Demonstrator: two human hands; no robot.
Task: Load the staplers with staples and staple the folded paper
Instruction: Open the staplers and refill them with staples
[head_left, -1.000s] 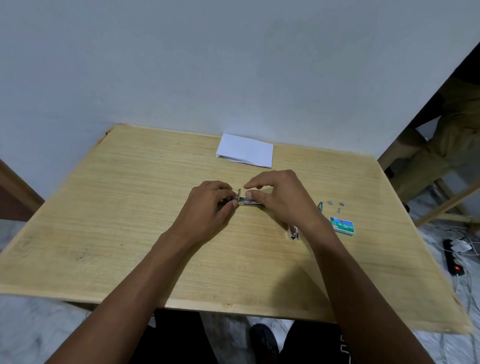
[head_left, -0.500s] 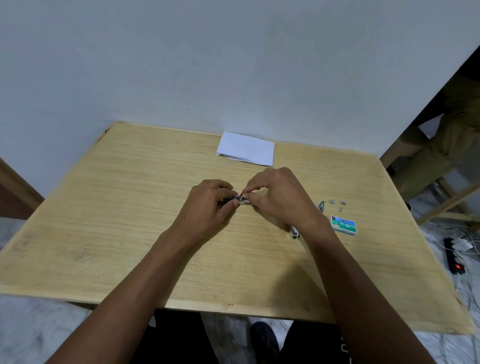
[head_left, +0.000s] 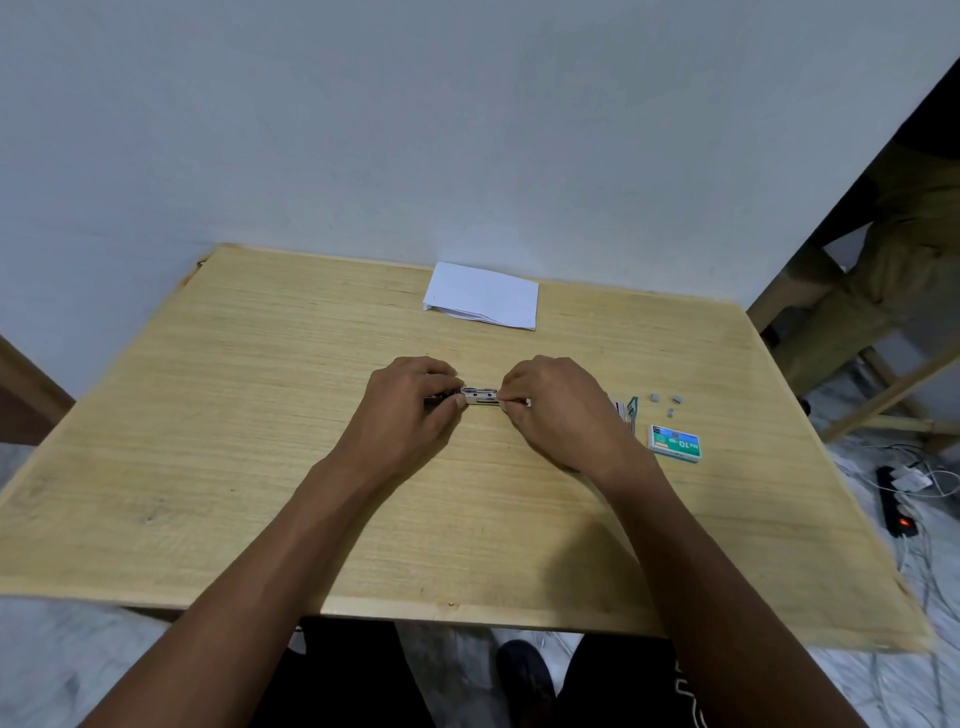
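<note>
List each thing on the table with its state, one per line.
Stapler: gripped by left hand, pinched by right hand.
Folded paper: lying flat, untouched.
Staple box: lying flat, untouched.
Loose staple pieces: three, lying apart.
Second stapler: mostly hidden behind the right wrist.

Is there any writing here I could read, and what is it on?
"No.10": on the green box.
Smaller print on the box: too blurred to read.
White marks on the trousers: cut off, unreadable.
On the stapler and paper: no text seen.
</note>
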